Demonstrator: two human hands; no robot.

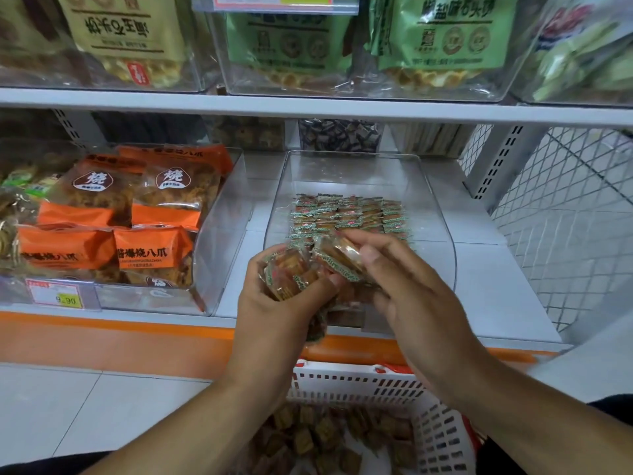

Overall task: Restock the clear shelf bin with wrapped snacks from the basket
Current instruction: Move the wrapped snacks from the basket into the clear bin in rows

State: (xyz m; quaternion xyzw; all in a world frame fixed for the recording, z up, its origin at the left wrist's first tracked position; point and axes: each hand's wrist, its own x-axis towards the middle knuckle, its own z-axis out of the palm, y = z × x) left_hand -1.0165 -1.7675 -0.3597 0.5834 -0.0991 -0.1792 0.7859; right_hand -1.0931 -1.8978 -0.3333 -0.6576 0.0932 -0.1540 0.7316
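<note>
Centre of frame, lower half: both hands raised in front of the clear shelf bin [442, 234], just above its front lip.

Left hand [274, 299]: fingers curled round a bunched handful of wrapped snacks [291, 275], brown squares in clear film with green-and-white edging. The grip is closed on that bundle; a few pieces hang below the palm toward the orange shelf edge [137, 341].

Right hand [404, 286]: thumb and forefinger pinch a single wrapped snack [337, 257] at its right end, the piece tilted and lying just beside the left hand's handful, touching or nearly so. Remaining fingers loosely bent beneath it.

Inside the bin, beyond the hands: a flat layer of the same snacks in neat rows [349, 214], filling the middle of the floor; the rear part of the floor and the side walls show bare plastic.

Bottom centre to bottom right: white slotted basket [438, 437] with a red handle part at its rim, directly below the forearms. Loose snacks of the same kind [329, 437] lie heaped in its bottom, out of focus.

Left of frame, same shelf: a neighbouring clear bin with orange snack bags [102, 234] and a price tag [58, 296] on its front. Upper shelf: clear bins with green bags [438, 39] and a beige bag [133, 32]. Right edge: white wire mesh panel [575, 214]. Pale tiled floor [85, 413] at lower left.
</note>
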